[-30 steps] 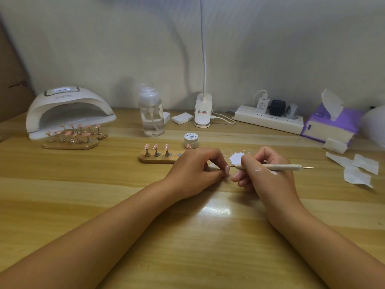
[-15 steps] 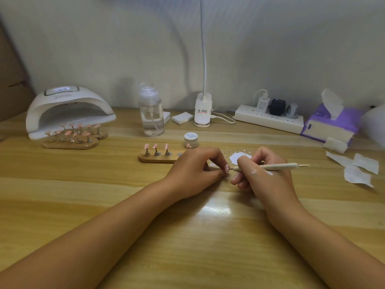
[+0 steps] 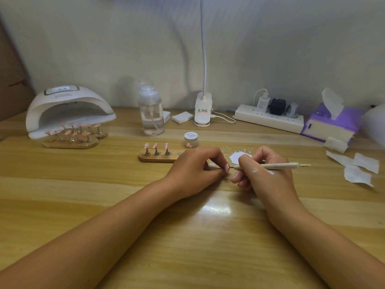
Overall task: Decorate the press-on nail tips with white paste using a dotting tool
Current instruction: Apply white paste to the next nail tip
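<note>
My left hand (image 3: 193, 165) pinches one nail tip (image 3: 226, 166) just in front of the white paste patch (image 3: 237, 157). My right hand (image 3: 264, 172) grips the dotting tool (image 3: 277, 166), its point at the tip. Risk: an unsteady pinch or an overloaded point would likely smear the dot.

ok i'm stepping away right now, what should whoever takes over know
Left hand pinches a pink nail tip. Right hand holds the dotting tool, its point at that tip.
White paste is smeared on the table behind the hands, near the jar.
Three tips stand on the near holder, more by the nail lamp; whether any is decorated is too small to tell.
Left: finish the held tip, then check the others.
</note>
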Motion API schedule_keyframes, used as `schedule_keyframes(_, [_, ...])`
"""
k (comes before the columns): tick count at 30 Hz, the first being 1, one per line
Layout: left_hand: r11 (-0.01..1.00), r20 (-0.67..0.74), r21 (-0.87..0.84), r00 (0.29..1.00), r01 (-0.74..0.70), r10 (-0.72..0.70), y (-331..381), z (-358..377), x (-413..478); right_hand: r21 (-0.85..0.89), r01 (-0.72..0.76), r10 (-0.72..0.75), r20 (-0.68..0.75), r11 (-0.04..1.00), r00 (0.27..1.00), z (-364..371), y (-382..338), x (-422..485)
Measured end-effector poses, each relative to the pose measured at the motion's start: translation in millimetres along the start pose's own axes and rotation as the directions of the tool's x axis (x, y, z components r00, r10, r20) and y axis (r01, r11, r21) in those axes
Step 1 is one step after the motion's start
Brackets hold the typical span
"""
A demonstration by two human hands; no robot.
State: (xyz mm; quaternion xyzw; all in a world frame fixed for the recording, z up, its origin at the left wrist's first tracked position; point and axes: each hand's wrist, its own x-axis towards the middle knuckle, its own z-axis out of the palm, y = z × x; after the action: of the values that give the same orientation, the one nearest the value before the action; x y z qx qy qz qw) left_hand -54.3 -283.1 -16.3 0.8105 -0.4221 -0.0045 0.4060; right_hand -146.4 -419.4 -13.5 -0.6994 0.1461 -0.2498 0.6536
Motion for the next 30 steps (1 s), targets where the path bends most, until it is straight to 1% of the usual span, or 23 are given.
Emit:
schedule_keyframes(4, [1.0, 0.003, 0.007, 1.0, -0.001, 0.001, 0.7, -0.6, 0.2, 0.012, 0.004, -0.004, 0.004, 1.0, 1.0, 0.6, -1.1, 0.1])
schedule_keyframes(9, [1.0, -0.005, -0.006, 1.0, 0.001, -0.001, 0.9, -0.1, 0.3, -0.011, 0.004, -0.003, 0.015, 1.0, 1.0, 0.4, 0.2, 0.1])
schedule_keyframes(15, [1.0, -0.01, 0.018, 1.0, 0.01, -0.01, 1.6, 0.5, -0.5, 0.002, 0.011, -0.011, -0.004, 1.0, 1.0, 0.4, -1.3, -1.0])
schedule_keyframes(22, [1.0, -0.012, -0.005, 1.0, -0.02, 0.02, 1.3, -0.6, -0.2, -0.024, 0.011, -0.011, 0.017, 1.0, 1.0, 0.2, -0.7, -1.2])
schedule_keyframes(27, [1.0, -0.015, 0.017, 1.0, -0.009, 0.009, -0.2, 0.8, 0.2, 0.013, 0.017, -0.017, -0.01, 1.0, 1.0, 0.2, -1.6, -1.4])
schedule_keyframes(30, [0.999, -0.015, 0.03, 1.0, -0.017, 0.017, -0.7, 0.8, 0.1, -0.014, 0.013, -0.013, -0.017, 1.0, 1.0, 1.0, -1.8, -1.9])
